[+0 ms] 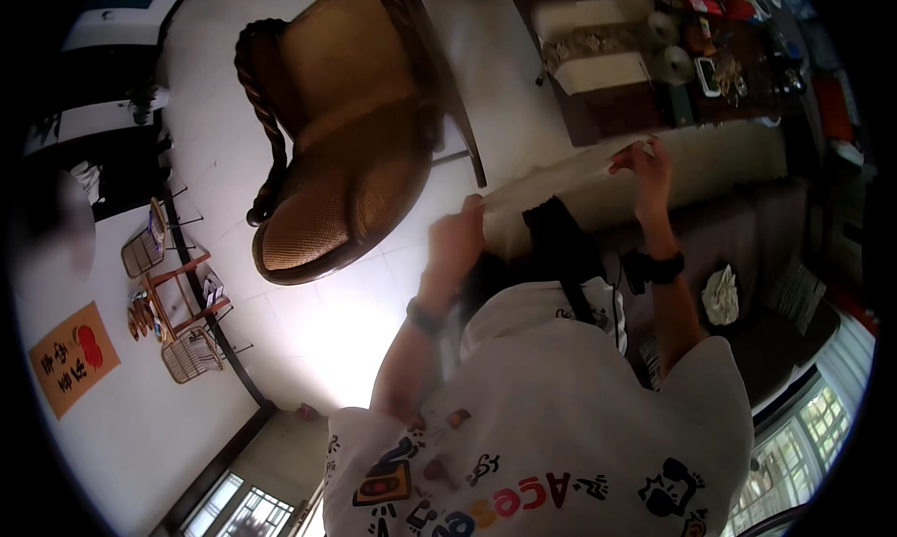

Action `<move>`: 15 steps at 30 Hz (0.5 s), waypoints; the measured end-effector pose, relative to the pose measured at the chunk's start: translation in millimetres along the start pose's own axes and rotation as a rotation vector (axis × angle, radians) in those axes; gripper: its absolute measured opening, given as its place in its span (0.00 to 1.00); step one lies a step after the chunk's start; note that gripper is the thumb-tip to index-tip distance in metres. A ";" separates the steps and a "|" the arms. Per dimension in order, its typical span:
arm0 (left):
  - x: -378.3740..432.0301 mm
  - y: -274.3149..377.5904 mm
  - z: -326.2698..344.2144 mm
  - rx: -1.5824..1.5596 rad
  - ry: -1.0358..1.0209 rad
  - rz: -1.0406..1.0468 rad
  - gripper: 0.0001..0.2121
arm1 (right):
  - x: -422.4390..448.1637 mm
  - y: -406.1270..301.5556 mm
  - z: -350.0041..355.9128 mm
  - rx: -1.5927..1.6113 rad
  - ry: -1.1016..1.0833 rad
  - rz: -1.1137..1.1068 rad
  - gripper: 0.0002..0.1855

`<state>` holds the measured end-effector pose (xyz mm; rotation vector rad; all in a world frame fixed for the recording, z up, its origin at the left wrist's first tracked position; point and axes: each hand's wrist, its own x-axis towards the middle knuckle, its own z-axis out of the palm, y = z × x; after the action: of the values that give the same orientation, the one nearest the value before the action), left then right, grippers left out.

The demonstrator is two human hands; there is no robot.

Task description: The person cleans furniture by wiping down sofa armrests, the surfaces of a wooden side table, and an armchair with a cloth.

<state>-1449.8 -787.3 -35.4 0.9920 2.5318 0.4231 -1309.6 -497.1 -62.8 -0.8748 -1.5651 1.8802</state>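
Between my two hands stretches what looks like a thin, see-through plastic sheet or bag [550, 180]; its lower edge is hard to make out. My left hand [459, 229], blurred, is closed on its left end. At the other end, my right hand [646, 162] is raised and pinches it with thumb and fingertips. Dark bands circle both wrists. Below the hands are my white printed T-shirt [532, 397] and a black strap or cloth [557, 222] at my lap. Past my right hand stands a dark coffee table [610, 117].
A carved wooden armchair with woven panels [364, 159] stands ahead on the left. On the coffee table lie a table runner [596, 43], pale rolls [676, 65] and a phone-like device [708, 77]. A dark sofa [750, 222] at right bears a crumpled white item [722, 295].
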 end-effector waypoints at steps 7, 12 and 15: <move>46.8 -28.3 9.4 -0.370 0.202 -0.142 0.12 | 104.0 28.7 59.0 0.092 -0.308 0.194 0.10; 74.8 -30.4 25.5 -0.386 0.293 -0.245 0.13 | 130.1 53.8 78.8 0.092 -0.308 0.258 0.11; 69.7 -56.1 30.8 -0.421 0.509 -0.590 0.15 | 125.0 66.9 129.0 0.098 -0.357 0.388 0.14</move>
<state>-1515.3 -774.1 -102.3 -0.0441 2.8121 1.0602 -1488.7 -497.4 -131.2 -0.8842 -1.5667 2.4809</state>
